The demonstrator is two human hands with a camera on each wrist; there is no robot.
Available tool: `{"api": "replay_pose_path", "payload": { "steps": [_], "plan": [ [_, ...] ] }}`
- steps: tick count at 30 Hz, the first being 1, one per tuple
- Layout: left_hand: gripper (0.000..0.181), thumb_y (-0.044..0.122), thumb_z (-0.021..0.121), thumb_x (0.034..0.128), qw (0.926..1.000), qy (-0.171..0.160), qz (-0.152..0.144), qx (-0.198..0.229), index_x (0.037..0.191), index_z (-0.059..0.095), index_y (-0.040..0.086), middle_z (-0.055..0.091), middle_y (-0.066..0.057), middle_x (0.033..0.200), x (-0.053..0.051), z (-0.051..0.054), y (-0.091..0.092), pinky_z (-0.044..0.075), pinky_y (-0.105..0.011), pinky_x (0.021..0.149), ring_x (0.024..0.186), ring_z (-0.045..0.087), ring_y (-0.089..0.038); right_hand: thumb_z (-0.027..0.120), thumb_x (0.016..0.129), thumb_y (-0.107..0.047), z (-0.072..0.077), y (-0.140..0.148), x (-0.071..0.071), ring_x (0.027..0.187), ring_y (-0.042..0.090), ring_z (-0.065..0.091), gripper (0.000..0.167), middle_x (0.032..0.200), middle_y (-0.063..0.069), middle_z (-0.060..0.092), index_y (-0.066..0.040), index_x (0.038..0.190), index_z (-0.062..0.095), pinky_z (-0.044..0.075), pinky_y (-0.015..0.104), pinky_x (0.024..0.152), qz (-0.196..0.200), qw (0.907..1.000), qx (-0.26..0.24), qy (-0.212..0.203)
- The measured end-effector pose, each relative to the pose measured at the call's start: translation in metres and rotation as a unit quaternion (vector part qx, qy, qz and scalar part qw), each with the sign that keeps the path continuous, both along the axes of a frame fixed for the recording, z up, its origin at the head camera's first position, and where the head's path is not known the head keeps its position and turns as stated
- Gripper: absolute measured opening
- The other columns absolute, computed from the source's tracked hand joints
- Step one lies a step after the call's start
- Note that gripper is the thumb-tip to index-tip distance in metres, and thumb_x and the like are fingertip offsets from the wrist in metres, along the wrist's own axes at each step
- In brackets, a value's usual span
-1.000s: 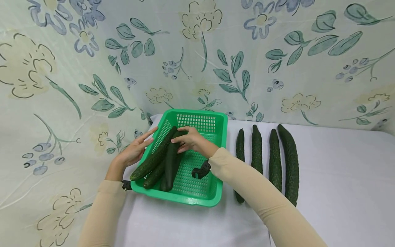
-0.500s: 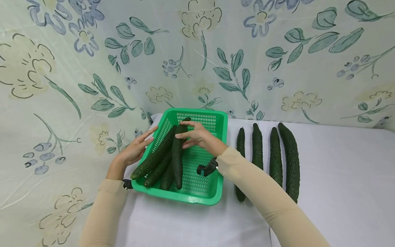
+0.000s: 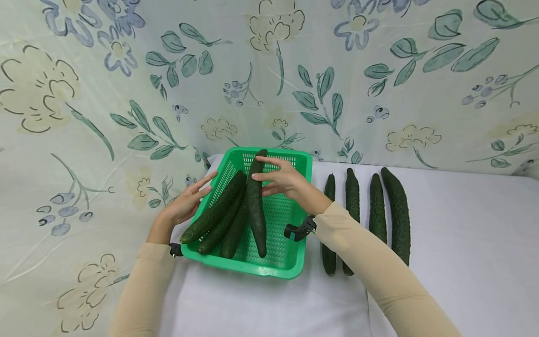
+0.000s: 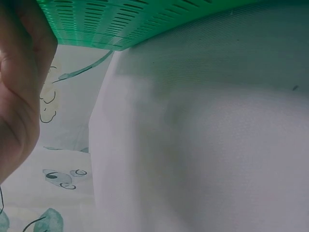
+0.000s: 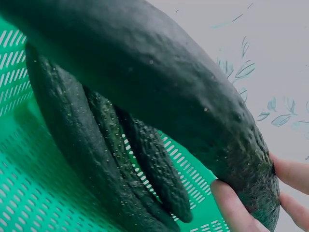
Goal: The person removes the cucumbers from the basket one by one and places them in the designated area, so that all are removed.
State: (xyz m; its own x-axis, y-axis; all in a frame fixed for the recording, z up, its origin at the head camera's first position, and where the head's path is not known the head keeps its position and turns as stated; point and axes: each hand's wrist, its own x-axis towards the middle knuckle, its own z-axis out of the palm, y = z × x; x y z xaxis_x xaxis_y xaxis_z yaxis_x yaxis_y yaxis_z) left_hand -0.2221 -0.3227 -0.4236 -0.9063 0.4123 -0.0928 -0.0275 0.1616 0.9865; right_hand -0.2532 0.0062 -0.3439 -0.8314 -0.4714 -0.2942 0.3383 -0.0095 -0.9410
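A green basket holds three cucumbers leaning side by side along its left half, the outermost cucumber nearest the left wall. My right hand pinches another cucumber near its upper end, to the right of those three. In the right wrist view this cucumber crosses above the others, with fingertips on both sides of its end. My left hand rests with extended fingers against the basket's left side; in the left wrist view the hand is partly visible beside the basket.
Right of the basket, several cucumbers lie upright in a row on the white cloth, the rightmost cucumber being long and curved. My right forearm passes over some of their lower parts. A floral curtain hangs behind and at left.
The cucumber in my right hand has moved right and up, apart from the other three. My left hand has stayed at the basket's side.
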Motion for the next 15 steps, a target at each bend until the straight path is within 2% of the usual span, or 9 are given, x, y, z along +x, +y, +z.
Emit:
{"api": "replay_pose_path", "payload": {
  "steps": [5, 7, 9, 15],
  "plan": [
    [0.052, 0.03, 0.039, 0.11, 0.9999, -0.004, 0.01, -0.005, 0.16, 0.025, 0.033, 0.043, 0.006, 0.058, 0.001, 0.002, 0.002, 0.035, -0.021, 0.04, 0.038, 0.035, -0.005, 0.072, 0.092, -0.005, 0.004, 0.009, 0.002, 0.07, 0.028, 0.07, 0.063, 0.154, 0.011, 0.036, -0.025, 0.147, 0.052, 0.059, 0.041, 0.068, 0.0, 0.9999, -0.014, 0.009],
    [0.052, 0.031, 0.04, 0.1098, 0.9999, -0.006, 0.013, -0.009, 0.16, 0.025, 0.034, 0.037, 0.006, 0.05, 0.001, 0.002, 0.002, 0.034, -0.021, 0.039, 0.037, 0.034, -0.005, 0.073, 0.092, -0.004, 0.005, 0.013, 0.004, 0.069, 0.028, 0.07, 0.063, 0.153, 0.013, 0.038, -0.025, 0.147, 0.052, 0.059, 0.04, 0.067, -0.001, 0.9998, -0.016, 0.014],
    [0.052, 0.031, 0.04, 0.1099, 0.9999, -0.006, 0.012, -0.01, 0.16, 0.024, 0.033, 0.037, 0.006, 0.05, 0.001, 0.001, 0.001, 0.034, -0.021, 0.039, 0.037, 0.034, -0.006, 0.072, 0.092, -0.003, 0.007, 0.018, 0.005, 0.07, 0.028, 0.07, 0.063, 0.154, 0.012, 0.036, -0.024, 0.148, 0.052, 0.059, 0.04, 0.067, -0.004, 0.9997, -0.018, 0.018],
    [0.053, 0.031, 0.04, 0.1098, 0.9999, -0.003, 0.009, -0.014, 0.16, 0.024, 0.033, 0.035, 0.006, 0.048, -0.001, 0.001, 0.0, 0.033, -0.022, 0.038, 0.035, 0.031, -0.008, 0.07, 0.093, -0.003, 0.012, 0.036, 0.01, 0.077, 0.028, 0.072, 0.063, 0.142, 0.019, 0.05, -0.023, 0.15, 0.049, 0.059, 0.041, 0.07, -0.003, 0.9994, -0.016, 0.029]
  ]
}}
